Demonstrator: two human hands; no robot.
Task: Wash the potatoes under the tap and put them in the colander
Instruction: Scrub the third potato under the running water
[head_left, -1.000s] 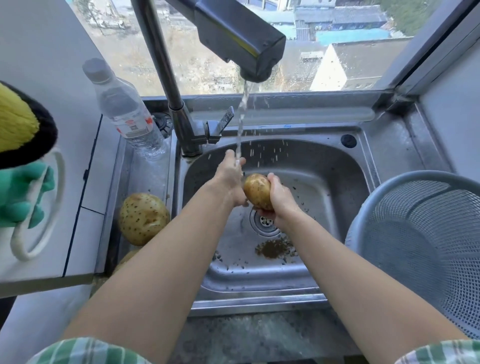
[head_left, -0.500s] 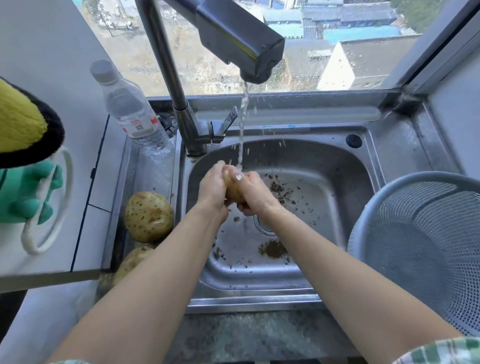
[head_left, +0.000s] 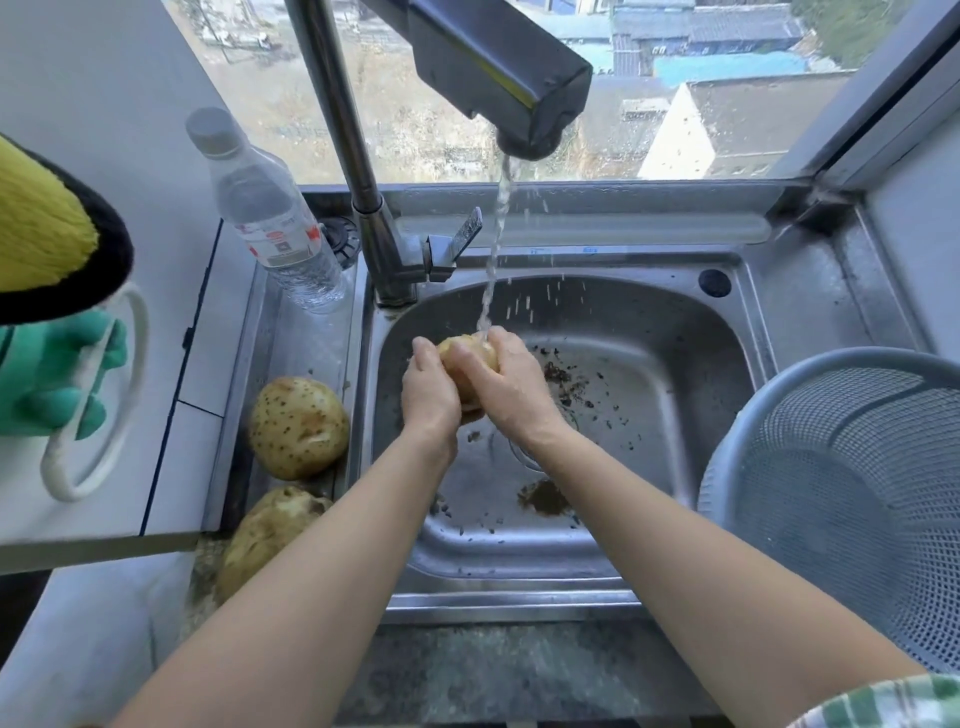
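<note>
Over the steel sink, my left hand and my right hand both clasp one yellow potato, mostly hidden between the palms. Water streams from the tap onto its top. Two unwashed, speckled potatoes lie on the ledge left of the basin: one further back, another nearer, partly behind my left forearm. The grey mesh colander stands at the right with nothing visible inside.
Dirt specks and a brown patch lie on the basin floor. A clear plastic bottle leans at the back left by the tap base. A yellow-black brush and green glove hang at far left.
My hands closed around the potato and lifted it slightly back, up under the stream. More dirt has spread over the basin floor.
</note>
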